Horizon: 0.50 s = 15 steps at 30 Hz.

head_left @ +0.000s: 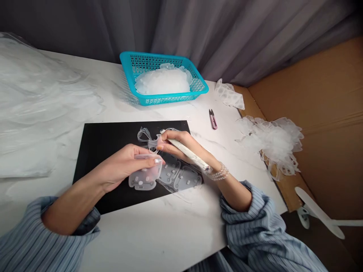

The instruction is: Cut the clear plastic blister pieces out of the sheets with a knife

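Striped blue shirt sleeves lie closest to the camera, bunched around both forearms. Beyond them, a white marble-patterned table runs ahead, with a tan cardboard panel rising at its right side. Near the table's far edge, a teal plastic mesh basket holds a rounded mound of sheer white ruffled fabric. A looser heap of ruffles spreads across the table's right edge onto the cardboard, and a small crumpled strip lies just beside the basket. A black sheet lies flat on the table, bearing translucent plastic pieces studded with white dots. Over it, the left hand pinches a similar clear piece tightly between thumb and fingers, a sheer ribbon loop gathered at its upper end. The right hand closes narrowly around a slim white rod, held penwise, its long axis slanting from those fingers down past a pearl bracelet. Pink thread snips rest on the bare table.
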Each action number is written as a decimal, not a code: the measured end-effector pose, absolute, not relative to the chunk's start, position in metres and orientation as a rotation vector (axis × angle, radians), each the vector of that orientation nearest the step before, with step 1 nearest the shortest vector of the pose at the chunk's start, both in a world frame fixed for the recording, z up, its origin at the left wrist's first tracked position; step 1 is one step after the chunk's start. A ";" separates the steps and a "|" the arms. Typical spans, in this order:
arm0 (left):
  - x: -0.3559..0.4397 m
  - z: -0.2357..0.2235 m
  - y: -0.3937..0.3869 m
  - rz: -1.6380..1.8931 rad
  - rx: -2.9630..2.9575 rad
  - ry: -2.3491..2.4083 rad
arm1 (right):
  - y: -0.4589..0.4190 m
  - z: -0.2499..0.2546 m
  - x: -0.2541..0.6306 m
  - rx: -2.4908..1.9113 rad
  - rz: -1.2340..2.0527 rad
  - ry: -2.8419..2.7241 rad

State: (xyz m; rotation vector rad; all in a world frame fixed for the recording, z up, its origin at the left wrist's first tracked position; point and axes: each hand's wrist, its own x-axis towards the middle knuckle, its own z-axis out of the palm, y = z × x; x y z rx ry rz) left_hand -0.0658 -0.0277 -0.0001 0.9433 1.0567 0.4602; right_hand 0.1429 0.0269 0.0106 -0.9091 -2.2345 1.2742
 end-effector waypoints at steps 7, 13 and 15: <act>-0.087 0.002 -0.039 0.436 1.046 1.407 | 0.029 0.008 0.139 -1.205 1.140 -2.018; -0.092 -0.001 -0.059 0.387 1.491 1.821 | 0.008 0.033 0.128 -1.165 1.284 -1.906; -0.090 0.000 -0.066 0.342 1.791 1.998 | 0.001 0.033 0.119 -1.088 1.454 -1.886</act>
